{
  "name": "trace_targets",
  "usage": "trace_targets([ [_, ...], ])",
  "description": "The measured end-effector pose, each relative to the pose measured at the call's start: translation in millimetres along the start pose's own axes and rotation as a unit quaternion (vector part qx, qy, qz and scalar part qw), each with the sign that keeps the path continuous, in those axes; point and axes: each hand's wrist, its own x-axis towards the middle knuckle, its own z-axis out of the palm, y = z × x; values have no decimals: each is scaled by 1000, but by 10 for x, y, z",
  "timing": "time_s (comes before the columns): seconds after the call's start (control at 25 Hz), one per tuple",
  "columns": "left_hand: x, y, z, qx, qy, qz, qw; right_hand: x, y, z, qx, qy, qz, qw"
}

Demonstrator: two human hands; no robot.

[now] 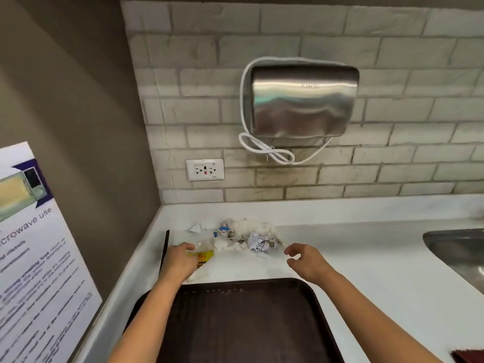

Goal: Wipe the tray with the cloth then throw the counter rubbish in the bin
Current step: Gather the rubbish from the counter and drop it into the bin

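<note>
A dark brown tray [246,323] lies on the white counter in front of me, between my forearms. Beyond its far edge sits a heap of rubbish [243,235]: crumpled white tissues, a balled printed paper [260,243] and scraps with blue. My left hand [180,260] reaches over the left end of the heap and its fingers curl round a yellow wrapper [203,256]. To the right of the heap my right hand [303,260] hovers just above the counter with loosely curled fingers, holding nothing. A dark red cloth [468,356] shows at the bottom right corner.
A thin black stick [164,254] lies along the counter's left edge. A steel sink [461,255] is set into the counter at the right. On the brick wall hang a steel hand dryer [301,100] and a socket [204,169]. A microwave poster [34,258] is on the left wall.
</note>
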Motion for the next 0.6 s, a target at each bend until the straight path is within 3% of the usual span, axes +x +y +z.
trace_targets([
  [0.32, 442, -430, 130, 255, -28, -97, 962, 735, 59, 349, -101, -31, -3, 994],
  [0.6, 656, -610, 156, 237, 7, -78, 968, 1128, -62, 773, -202, -44, -37, 978],
])
